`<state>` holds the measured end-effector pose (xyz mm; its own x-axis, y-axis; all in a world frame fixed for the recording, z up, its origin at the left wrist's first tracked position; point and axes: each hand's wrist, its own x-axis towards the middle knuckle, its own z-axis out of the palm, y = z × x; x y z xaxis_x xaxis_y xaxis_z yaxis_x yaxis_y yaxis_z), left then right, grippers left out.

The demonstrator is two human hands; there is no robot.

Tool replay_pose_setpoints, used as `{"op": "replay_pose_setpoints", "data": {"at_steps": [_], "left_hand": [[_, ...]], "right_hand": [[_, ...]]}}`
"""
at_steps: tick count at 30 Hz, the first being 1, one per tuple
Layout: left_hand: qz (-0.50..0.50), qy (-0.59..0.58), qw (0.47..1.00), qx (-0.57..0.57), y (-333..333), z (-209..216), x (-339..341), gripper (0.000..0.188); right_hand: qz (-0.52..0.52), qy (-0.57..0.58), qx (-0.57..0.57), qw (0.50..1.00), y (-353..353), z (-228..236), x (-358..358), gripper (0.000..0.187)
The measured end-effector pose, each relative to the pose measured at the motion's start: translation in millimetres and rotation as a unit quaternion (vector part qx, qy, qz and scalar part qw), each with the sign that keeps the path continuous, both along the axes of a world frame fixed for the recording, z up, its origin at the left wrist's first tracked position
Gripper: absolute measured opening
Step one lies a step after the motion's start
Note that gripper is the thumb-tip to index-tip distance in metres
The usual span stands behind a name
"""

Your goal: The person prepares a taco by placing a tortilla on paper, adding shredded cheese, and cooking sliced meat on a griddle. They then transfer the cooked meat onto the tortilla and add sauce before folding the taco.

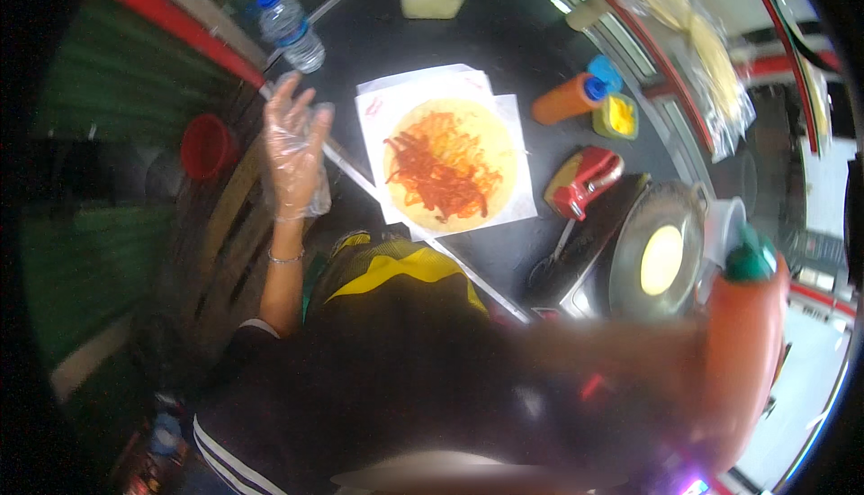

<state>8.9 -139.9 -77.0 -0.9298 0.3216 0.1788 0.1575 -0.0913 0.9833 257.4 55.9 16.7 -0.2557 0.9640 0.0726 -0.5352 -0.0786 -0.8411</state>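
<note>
My left hand (297, 148), in a clear plastic glove, is raised beside the counter's edge with fingers spread and nothing in it. A round flatbread (504, 148) lies on white paper sheets (373, 108), topped with orange-red shreds and streaks of red sauce (450, 191). At the lower right, close to the camera, an orange-red squeeze bottle (747, 351) with a green cap is held up. My right hand (691, 364), smeared by motion, is at the bottle and appears to grip it; its fingers are mostly hidden.
A flat pan (625, 265) with a pale yellow round (662, 261) sits at right, near a red-and-silver device (583, 182). Behind stand an orange bottle (562, 101), a small yellow-filled tub (617, 117) and a plastic container (434, 0). A water bottle (292, 31) stands far left.
</note>
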Motion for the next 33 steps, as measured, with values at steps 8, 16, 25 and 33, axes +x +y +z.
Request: {"op": "replay_pose_setpoints", "data": {"at_steps": [8, 16, 25, 33], "left_hand": [[0.125, -0.013, 0.991, 0.049, -82, -29, -19, 0.047], [0.110, -0.060, 0.992, -0.005, -89, -38, -5, 0.039], [0.081, -0.093, 0.992, 0.035, -80, -23, -6, 0.036], [-0.299, -0.249, 0.917, -0.084, -40, -3, 31, 0.042]], "right_hand": [[0.026, -0.308, 0.186, 0.932, -32, -57, -9, 0.057], [-0.057, -0.405, 0.298, 0.862, -18, -62, -6, 0.029], [-0.073, -0.332, 0.270, 0.901, -12, -47, -2, 0.042], [-0.041, -0.269, 0.280, 0.921, -14, -35, 32, 0.071]]}}
